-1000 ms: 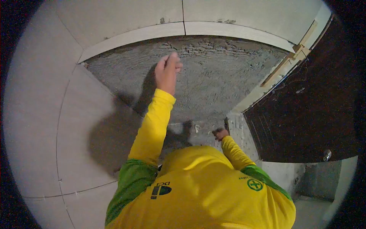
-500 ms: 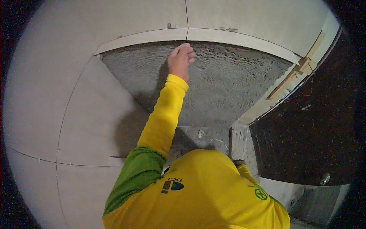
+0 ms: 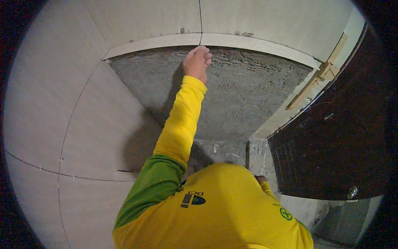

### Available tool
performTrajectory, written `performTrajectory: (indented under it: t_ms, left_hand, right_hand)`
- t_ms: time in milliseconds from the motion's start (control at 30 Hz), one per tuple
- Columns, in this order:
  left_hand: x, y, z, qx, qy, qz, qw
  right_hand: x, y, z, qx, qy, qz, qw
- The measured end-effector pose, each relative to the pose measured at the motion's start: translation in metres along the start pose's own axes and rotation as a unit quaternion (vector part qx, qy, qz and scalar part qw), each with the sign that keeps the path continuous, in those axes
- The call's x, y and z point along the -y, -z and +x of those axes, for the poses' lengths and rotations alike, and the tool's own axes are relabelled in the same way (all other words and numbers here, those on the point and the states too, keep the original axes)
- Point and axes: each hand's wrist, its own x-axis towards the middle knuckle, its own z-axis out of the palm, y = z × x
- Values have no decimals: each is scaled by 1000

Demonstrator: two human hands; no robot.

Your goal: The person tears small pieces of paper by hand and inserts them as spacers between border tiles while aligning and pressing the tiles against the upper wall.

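My left hand (image 3: pixel 197 63) reaches out from a yellow sleeve to the lower edge of a narrow pale tile strip (image 3: pixel 244 42). Its fingers are closed in a pinch right under the dark vertical joint between two strip pieces. What they hold, if anything, is hidden. Behind this hand is a grey wall area of ridged mortar (image 3: pixel 244 95). My right hand (image 3: pixel 260 179) shows only as a small dark patch beyond my chest, low on the right. Its fingers cannot be made out.
Large pale tiles (image 3: pixel 95 124) cover the left wall, with small spacers in their joints. On the right, a wooden batten (image 3: pixel 306 89) runs along the frame beside a dark door (image 3: pixel 331 149) with a round knob (image 3: pixel 352 192). Debris lies on the floor (image 3: pixel 232 149).
My view has shifted slightly. My left hand stays pinched below the strip joint, its fingertips now a little closer to the strip's edge.
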Motion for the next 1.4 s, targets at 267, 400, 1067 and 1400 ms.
performTrajectory:
  t_ms: [267, 400, 1067, 1400]
  left_hand:
    - [-3, -3, -1, 4, 11, -37, 999]
    - [-1, -1, 2, 7, 12, -67, 998]
    - [-2, 0, 7, 3, 54, -113, 992]
    - [-2, -2, 7, 7, 58, -132, 990]
  right_hand:
    - [-28, -6, 15, -5, -15, 0, 1000]
    - [-29, -6, 2, 0, -30, 2, 1000]
    - [-19, -14, -16, -12, -14, -19, 1000]
    - [-17, -18, -45, -11, 4, 0, 1000]
